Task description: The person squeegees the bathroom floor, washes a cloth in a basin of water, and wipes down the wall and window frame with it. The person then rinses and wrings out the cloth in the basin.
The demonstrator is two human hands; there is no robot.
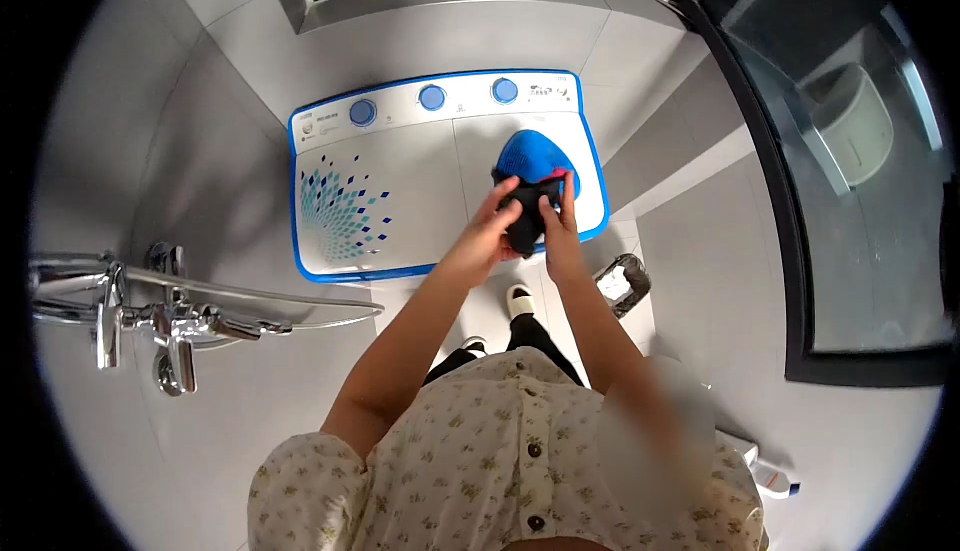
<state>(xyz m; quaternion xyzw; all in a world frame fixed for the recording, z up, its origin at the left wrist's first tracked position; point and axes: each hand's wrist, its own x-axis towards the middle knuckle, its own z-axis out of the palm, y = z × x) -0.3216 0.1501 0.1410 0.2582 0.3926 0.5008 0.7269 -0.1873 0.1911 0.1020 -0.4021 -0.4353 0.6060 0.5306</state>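
My left hand (484, 237) and my right hand (562, 235) are both closed on a small black cloth piece (522, 221), held over the front right part of a washing machine (415, 176). I cannot make out what kind of garment the cloth is. Just beyond my fingers, a bright blue, ribbed-looking item (532, 154) rests on the machine's right lid. A bit of red (558, 174) shows beside it, partly covered by the black cloth. The machine's top is white with a blue rim, and three blue knobs line its back panel.
Chrome taps (172, 319) and a shower hose (290, 296) jut from the left wall. On the floor at the right stands a dark bin (625, 286) with white paper inside. A white bottle (772, 479) lies at lower right. A black-framed glass panel (790, 251) borders the right.
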